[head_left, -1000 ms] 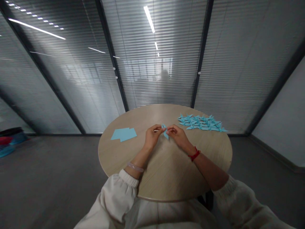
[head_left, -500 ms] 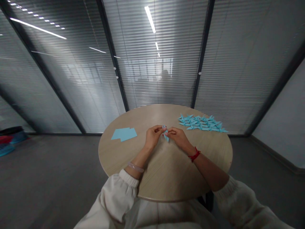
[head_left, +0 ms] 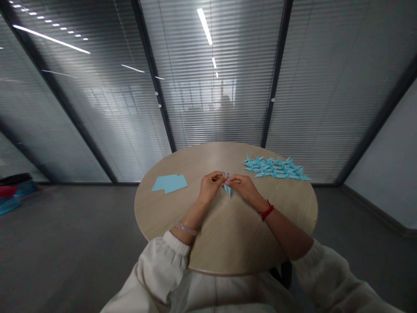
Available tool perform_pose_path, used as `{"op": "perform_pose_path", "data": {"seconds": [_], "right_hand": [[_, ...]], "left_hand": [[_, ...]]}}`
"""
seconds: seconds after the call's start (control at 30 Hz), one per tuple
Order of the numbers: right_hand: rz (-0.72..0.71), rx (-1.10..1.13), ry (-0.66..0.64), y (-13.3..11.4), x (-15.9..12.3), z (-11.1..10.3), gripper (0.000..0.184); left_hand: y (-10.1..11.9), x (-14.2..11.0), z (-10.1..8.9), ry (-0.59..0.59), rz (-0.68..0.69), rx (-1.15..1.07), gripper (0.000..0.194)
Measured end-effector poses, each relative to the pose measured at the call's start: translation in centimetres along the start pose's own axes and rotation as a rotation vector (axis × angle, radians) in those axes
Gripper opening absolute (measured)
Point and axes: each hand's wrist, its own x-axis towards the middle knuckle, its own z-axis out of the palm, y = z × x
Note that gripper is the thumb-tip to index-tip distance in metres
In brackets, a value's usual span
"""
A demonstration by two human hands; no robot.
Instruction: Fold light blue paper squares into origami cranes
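Note:
Both my hands meet over the middle of a round wooden table (head_left: 228,243). Between them is a small folded piece of light blue paper (head_left: 227,186), narrow and pointed at its lower end. My left hand (head_left: 210,187) pinches it from the left with closed fingers. My right hand (head_left: 244,187) pinches it from the right; a red cord is round that wrist. Much of the paper is hidden by my fingertips.
A few flat light blue paper sheets (head_left: 170,183) lie on the table's left part. Several folded blue paper figures (head_left: 275,168) lie in rows at the far right. Glass walls with blinds (head_left: 215,87) stand behind the table. Grey floor surrounds it.
My hands have drawn a little closer together round the paper, and less of it shows than a second ago. Everything else on the table is as it was.

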Motion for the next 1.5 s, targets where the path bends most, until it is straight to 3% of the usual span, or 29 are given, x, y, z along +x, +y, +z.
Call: {"op": "perform_pose_path", "data": {"seconds": [0.2, 0.63, 0.8, 1.07, 1.27, 1.5], "right_hand": [[-0.015, -0.126, -0.068, -0.5, -0.1, 0.0, 0.029], [-0.005, -0.219, -0.040, -0.4, -0.2, 0.0, 0.033], [0.052, -0.161, -0.074, -0.4, -0.3, -0.2, 0.034], [0.041, -0.117, -0.125, 0.2, -0.3, -0.2, 0.030], [0.008, -0.191, -0.018, 0.6, -0.3, 0.3, 0.025], [0.072, -0.156, -0.083, -0.1, -0.5, 0.4, 0.033]], "left_hand": [[0.5, -0.4, 0.3, -0.016, -0.036, -0.015, 0.035], [0.2, -0.3, 0.0, 0.051, -0.024, 0.075, 0.031], [0.1, 0.0, -0.4, -0.034, -0.034, 0.010, 0.036], [-0.3, 0.1, -0.1, -0.084, -0.088, -0.002, 0.027], [-0.1, -0.4, 0.2, -0.088, -0.047, 0.050, 0.024], [-0.4, 0.0, 0.0, -0.108, -0.102, -0.056, 0.039]]}}
